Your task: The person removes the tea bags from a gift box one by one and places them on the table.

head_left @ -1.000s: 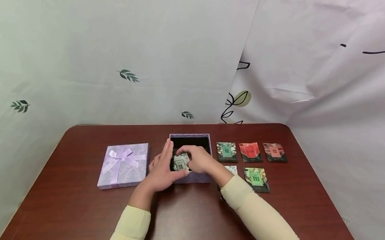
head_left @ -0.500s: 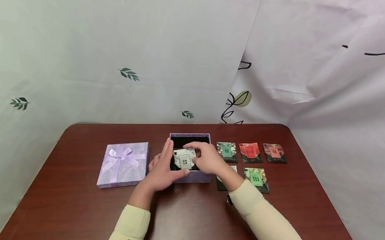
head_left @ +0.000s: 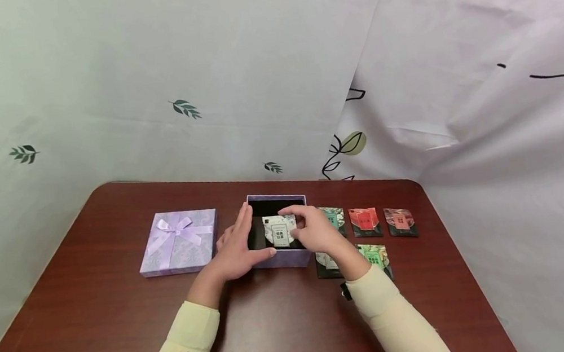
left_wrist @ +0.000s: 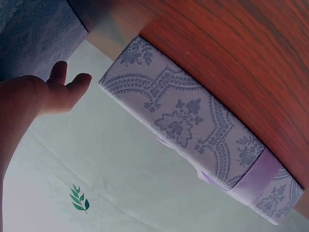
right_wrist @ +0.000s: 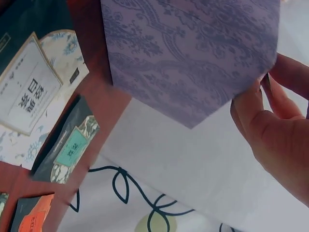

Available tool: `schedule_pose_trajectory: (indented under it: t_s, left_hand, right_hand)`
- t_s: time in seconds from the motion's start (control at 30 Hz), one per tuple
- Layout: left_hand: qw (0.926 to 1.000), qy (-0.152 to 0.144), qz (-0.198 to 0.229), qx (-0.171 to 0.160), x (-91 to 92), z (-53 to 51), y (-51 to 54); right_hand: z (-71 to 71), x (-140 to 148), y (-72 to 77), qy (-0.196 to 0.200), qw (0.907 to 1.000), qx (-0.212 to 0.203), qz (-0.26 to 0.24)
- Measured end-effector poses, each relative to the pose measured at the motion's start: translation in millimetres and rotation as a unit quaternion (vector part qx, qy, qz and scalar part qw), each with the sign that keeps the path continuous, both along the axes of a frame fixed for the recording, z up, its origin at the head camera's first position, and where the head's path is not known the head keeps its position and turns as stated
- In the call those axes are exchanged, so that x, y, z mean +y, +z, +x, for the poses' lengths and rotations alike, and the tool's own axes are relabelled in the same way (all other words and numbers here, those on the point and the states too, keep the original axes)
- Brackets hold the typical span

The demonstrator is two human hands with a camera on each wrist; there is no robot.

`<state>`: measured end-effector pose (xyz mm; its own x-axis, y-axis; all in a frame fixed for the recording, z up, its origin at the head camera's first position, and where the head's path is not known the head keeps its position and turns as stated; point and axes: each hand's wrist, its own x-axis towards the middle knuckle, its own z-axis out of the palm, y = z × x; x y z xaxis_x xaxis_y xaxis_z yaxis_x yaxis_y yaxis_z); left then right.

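An open purple patterned gift box with a dark lining stands mid-table. My left hand rests along its left wall, fingers straight and thumb reaching the front rim. Between thumb and forefinger, my right hand pinches the right edge of a white tea sachet at the box opening. The right wrist view shows the box's outer wall, with my right fingers at its rim; the sachet is hidden there. In the left wrist view my left hand is beside the box wall.
The bow-tied box lid lies left of the box. To the right lie a red sachet, a reddish-brown sachet, a green sachet, a teal sachet and a white sachet, partly behind the right arm.
My right hand has shifted right, drawing the white tea sachet from the left side of the box towards the right. My left hand has stayed in place.
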<state>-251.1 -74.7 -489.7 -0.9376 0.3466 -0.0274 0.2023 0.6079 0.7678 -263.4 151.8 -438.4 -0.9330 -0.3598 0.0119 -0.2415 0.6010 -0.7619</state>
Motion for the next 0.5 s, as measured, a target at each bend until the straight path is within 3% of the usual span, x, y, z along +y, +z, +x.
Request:
schedule_pose_trajectory:
  t_s: [0.5]
  left_hand:
    - [1.0000,0.001,-0.003,0.000,1.1,0.1,0.7]
  right_hand:
    - [8.1,25,18.3,-0.054,0.9978,-0.022,-0.031]
